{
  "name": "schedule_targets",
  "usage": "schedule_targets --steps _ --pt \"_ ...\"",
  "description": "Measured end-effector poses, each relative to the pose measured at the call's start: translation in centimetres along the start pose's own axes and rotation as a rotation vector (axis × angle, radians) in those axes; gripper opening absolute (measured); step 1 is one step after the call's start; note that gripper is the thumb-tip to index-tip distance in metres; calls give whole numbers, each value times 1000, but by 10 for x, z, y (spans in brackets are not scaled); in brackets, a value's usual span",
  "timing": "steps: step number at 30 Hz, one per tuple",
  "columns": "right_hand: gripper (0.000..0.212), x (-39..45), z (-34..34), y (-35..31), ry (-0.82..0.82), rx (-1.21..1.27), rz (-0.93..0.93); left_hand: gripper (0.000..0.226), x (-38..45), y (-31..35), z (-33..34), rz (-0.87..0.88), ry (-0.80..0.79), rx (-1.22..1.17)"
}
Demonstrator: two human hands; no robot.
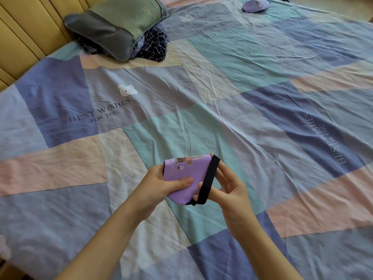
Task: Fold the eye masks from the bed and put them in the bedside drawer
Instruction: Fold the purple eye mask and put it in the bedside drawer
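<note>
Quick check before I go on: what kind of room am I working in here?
Most likely a bedroom: a bed under a patchwork sheet, a pillow against the padded headboard, and a purple eye mask held in both hands.

- Open, flat bedsheet [201, 110] all round both hands; free passage left, right, forward.
- Far left corner blocked: pillow [113, 25] on dark checked cloth [153, 47], against headboard [26, 37].
- Second purple eye mask [256, 5] at far edge, well apart.

2 purple eye masks [186, 176] [256, 5], 1 pillow [113, 27], 1 patchwork sheet [222, 110] and 2 hands [159, 183] [232, 190].
</note>
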State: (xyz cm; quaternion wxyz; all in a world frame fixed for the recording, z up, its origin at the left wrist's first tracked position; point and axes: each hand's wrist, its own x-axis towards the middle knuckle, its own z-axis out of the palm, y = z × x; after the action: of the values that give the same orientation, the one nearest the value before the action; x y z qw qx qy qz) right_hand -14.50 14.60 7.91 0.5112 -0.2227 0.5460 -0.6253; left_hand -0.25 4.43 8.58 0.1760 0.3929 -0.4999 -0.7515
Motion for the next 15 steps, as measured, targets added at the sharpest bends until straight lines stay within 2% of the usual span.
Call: schedule_targets --steps 4,9,11,15 --pt "61 -2 1 -7 4 -93 -8 32 -4 4 0 -32 -136 69" --pt "38 -2 4 -15 -73 -281 47 32 -9 8 5 -72 -309 160" --pt "33 -1 5 -14 -90 -291 82 31 -10 8 9 -64 -298 129" --pt "36 1 6 -11 -127 -212 141 31 -8 5 15 -94 -157 17"
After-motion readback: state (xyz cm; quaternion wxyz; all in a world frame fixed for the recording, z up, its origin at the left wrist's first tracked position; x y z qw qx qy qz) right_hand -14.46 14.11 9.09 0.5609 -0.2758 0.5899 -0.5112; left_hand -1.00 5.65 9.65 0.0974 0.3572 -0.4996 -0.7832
